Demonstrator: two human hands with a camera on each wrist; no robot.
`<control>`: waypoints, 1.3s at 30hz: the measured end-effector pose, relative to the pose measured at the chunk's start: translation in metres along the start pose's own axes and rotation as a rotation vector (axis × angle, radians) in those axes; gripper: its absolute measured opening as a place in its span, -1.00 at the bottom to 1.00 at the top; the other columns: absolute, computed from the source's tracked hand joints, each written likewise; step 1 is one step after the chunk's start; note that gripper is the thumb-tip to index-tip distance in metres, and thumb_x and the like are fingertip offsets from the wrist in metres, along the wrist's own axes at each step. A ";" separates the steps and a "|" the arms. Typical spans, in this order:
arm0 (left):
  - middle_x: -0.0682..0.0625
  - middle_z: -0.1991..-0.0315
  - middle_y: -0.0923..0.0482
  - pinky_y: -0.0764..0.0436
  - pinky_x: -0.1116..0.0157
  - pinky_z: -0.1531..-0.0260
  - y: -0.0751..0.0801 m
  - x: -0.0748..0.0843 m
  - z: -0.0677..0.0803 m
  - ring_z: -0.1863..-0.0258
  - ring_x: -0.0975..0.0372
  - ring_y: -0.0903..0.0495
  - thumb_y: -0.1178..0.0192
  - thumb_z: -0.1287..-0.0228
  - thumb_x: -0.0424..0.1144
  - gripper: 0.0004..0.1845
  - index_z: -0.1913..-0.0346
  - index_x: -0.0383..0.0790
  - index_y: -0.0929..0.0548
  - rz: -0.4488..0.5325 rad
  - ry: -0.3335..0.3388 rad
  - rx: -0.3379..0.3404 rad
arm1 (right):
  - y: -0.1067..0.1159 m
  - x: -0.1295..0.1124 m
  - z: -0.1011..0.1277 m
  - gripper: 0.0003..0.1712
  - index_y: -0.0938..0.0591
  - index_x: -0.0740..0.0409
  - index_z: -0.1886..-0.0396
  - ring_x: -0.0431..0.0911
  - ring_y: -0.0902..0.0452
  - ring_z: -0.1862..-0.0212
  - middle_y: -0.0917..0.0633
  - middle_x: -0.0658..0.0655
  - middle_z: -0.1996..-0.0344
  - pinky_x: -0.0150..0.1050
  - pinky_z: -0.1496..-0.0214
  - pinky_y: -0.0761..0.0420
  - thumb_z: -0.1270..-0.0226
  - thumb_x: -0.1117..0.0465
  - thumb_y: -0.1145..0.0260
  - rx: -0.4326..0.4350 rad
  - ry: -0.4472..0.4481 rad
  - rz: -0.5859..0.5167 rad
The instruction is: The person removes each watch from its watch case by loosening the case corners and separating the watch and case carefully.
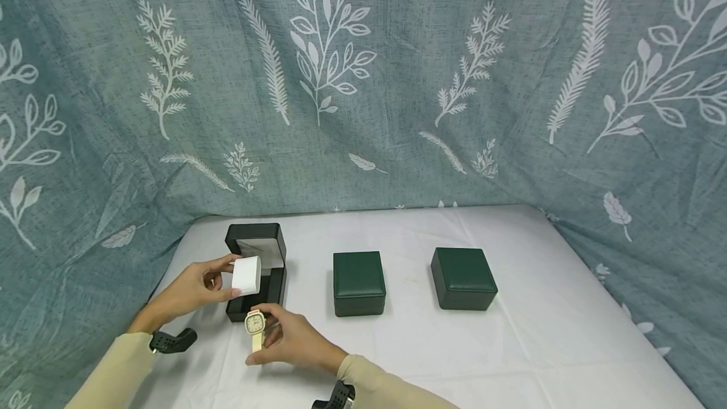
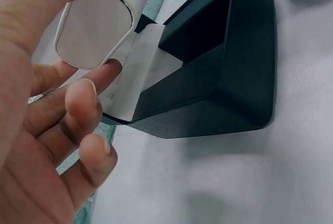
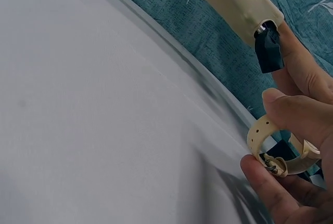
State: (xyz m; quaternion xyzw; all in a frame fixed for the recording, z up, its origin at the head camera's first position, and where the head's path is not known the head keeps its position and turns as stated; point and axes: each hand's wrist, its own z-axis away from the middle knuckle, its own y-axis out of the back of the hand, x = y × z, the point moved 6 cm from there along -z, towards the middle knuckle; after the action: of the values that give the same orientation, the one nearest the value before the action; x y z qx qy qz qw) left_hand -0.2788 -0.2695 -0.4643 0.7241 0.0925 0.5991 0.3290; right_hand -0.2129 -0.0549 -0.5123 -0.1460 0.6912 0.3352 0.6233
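My left hand (image 1: 195, 286) pinches a white watch cushion (image 1: 247, 275) between thumb and fingers, above an open dark green watch box (image 1: 271, 289). In the left wrist view the cushion (image 2: 93, 29) shows its flat rounded end, and the box (image 2: 208, 78) lies beyond with its inside bare. A cream-strapped wristwatch (image 1: 255, 322) with a squarish dial is held by my right hand (image 1: 298, 341), just in front of the box. The right wrist view shows its strap (image 3: 263, 130) buckled into a loop between thumb and fingertips.
Two closed green boxes, a middle one (image 1: 360, 284) and a right one (image 1: 464, 278), stand on the white-covered table (image 1: 420, 346). A blue-green leaf-patterned cloth (image 1: 397, 144) hangs behind. Black bands circle both wrists.
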 end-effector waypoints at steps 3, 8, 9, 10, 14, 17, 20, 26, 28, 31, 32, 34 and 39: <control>-0.13 0.08 -0.62 -0.39 0.32 0.54 0.000 -0.001 0.000 0.45 0.26 -0.42 -0.51 -0.23 -0.10 -0.15 -0.50 -0.33 -0.39 -0.002 -0.002 0.001 | -0.002 0.002 0.001 -0.08 -0.42 -0.14 -0.47 -0.33 -0.64 0.23 -0.62 -0.20 0.06 -0.40 0.16 -0.60 -0.13 0.16 -0.66 -0.001 -0.026 0.000; -0.12 0.10 -0.60 -0.41 0.32 0.55 -0.002 -0.002 0.000 0.45 0.26 -0.42 -0.52 -0.22 -0.05 -0.13 -0.50 -0.33 -0.39 -0.001 0.007 -0.004 | -0.005 0.002 0.002 -0.09 -0.41 -0.07 -0.48 -0.33 -0.63 0.26 -0.62 -0.20 0.12 -0.41 0.18 -0.60 -0.15 0.15 -0.64 -0.013 -0.040 -0.002; -0.12 0.11 -0.59 -0.42 0.32 0.55 -0.002 -0.003 0.000 0.46 0.26 -0.43 -0.52 -0.21 -0.05 -0.12 -0.50 -0.32 -0.39 0.002 0.012 -0.002 | -0.005 0.002 0.002 -0.09 -0.41 -0.05 -0.48 -0.33 -0.63 0.26 -0.63 -0.20 0.13 -0.41 0.18 -0.60 -0.16 0.15 -0.64 -0.015 -0.041 -0.003; -0.12 0.11 -0.59 -0.42 0.32 0.55 -0.002 -0.003 0.001 0.46 0.26 -0.42 -0.52 -0.22 -0.05 -0.13 -0.50 -0.32 -0.39 -0.002 0.010 -0.003 | -0.006 0.003 0.002 -0.09 -0.41 -0.03 -0.48 -0.33 -0.64 0.26 -0.63 -0.20 0.14 -0.41 0.19 -0.60 -0.16 0.15 -0.64 -0.018 -0.044 -0.009; -0.11 0.13 -0.58 -0.41 0.31 0.56 -0.002 -0.004 0.001 0.46 0.27 -0.42 -0.52 -0.22 -0.06 -0.13 -0.50 -0.34 -0.38 -0.012 0.005 -0.001 | -0.008 0.004 0.003 -0.08 -0.39 0.10 -0.50 -0.33 -0.66 0.27 -0.65 -0.19 0.17 -0.41 0.17 -0.61 -0.18 0.16 -0.62 -0.018 -0.074 -0.045; -0.10 0.13 -0.59 -0.41 0.31 0.56 -0.002 -0.005 0.000 0.47 0.27 -0.42 -0.52 -0.22 -0.05 -0.12 -0.50 -0.34 -0.38 -0.019 0.005 0.002 | -0.011 0.006 0.003 -0.07 -0.37 0.21 -0.51 -0.30 -0.71 0.30 -0.67 -0.17 0.19 -0.41 0.15 -0.61 -0.21 0.16 -0.60 -0.019 -0.102 -0.079; -0.10 0.11 -0.61 -0.41 0.31 0.54 -0.002 -0.005 0.000 0.46 0.27 -0.43 -0.52 -0.22 -0.06 -0.12 -0.50 -0.35 -0.38 -0.020 0.004 0.002 | -0.014 0.008 0.003 -0.08 -0.37 0.29 -0.50 -0.24 -0.74 0.37 -0.69 -0.12 0.23 -0.39 0.18 -0.63 -0.21 0.17 -0.59 -0.010 -0.125 -0.123; -0.09 0.07 -0.62 -0.42 0.32 0.53 -0.003 -0.005 0.000 0.44 0.26 -0.45 -0.52 -0.22 -0.04 -0.12 -0.51 -0.32 -0.38 -0.022 0.005 -0.006 | -0.017 0.004 0.003 -0.14 -0.46 0.29 -0.45 -0.19 -0.74 0.46 -0.69 -0.07 0.31 -0.35 0.33 -0.67 -0.18 0.19 -0.60 0.030 -0.149 -0.148; -0.10 0.08 -0.62 -0.42 0.31 0.53 -0.004 -0.005 0.000 0.44 0.26 -0.46 -0.51 -0.23 -0.04 -0.12 -0.51 -0.32 -0.38 -0.023 0.004 -0.008 | -0.018 0.003 0.003 -0.19 -0.51 0.27 -0.41 -0.19 -0.73 0.47 -0.69 -0.07 0.33 -0.34 0.35 -0.67 -0.18 0.19 -0.60 0.038 -0.152 -0.152; -0.09 0.08 -0.61 -0.43 0.31 0.53 -0.004 -0.005 0.000 0.45 0.25 -0.46 -0.51 -0.23 -0.04 -0.12 -0.51 -0.31 -0.38 -0.025 0.004 -0.009 | -0.019 0.002 0.003 -0.26 -0.56 0.25 -0.35 -0.16 -0.74 0.48 -0.69 -0.05 0.34 -0.30 0.38 -0.69 -0.17 0.21 -0.61 0.046 -0.156 -0.178; -0.09 0.08 -0.61 -0.43 0.31 0.53 -0.003 -0.005 0.000 0.45 0.25 -0.46 -0.51 -0.23 -0.03 -0.12 -0.51 -0.31 -0.38 -0.025 0.005 -0.009 | -0.019 0.002 0.003 -0.26 -0.57 0.25 -0.34 -0.16 -0.73 0.48 -0.69 -0.06 0.34 -0.30 0.39 -0.69 -0.17 0.21 -0.61 0.051 -0.156 -0.176; -0.09 0.08 -0.61 -0.43 0.31 0.53 -0.004 -0.005 0.000 0.45 0.25 -0.45 -0.51 -0.23 -0.03 -0.12 -0.51 -0.31 -0.38 -0.026 0.006 -0.009 | -0.019 0.002 0.002 -0.26 -0.57 0.27 -0.34 -0.17 -0.73 0.50 -0.68 -0.06 0.34 -0.30 0.40 -0.69 -0.17 0.20 -0.61 0.057 -0.155 -0.165; -0.10 0.08 -0.61 -0.42 0.31 0.54 -0.004 -0.003 0.002 0.44 0.25 -0.45 -0.50 -0.24 -0.04 -0.13 -0.51 -0.32 -0.37 -0.018 0.012 -0.013 | -0.020 0.002 0.003 -0.21 -0.55 0.32 -0.36 -0.19 -0.73 0.53 -0.67 -0.08 0.34 -0.34 0.40 -0.66 -0.17 0.15 -0.63 0.070 -0.155 -0.115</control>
State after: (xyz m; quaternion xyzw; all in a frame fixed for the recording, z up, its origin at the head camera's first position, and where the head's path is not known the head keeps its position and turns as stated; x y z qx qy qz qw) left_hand -0.2764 -0.2688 -0.4693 0.7173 0.0974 0.6012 0.3384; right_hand -0.1987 -0.0678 -0.5200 -0.1374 0.6427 0.2850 0.6977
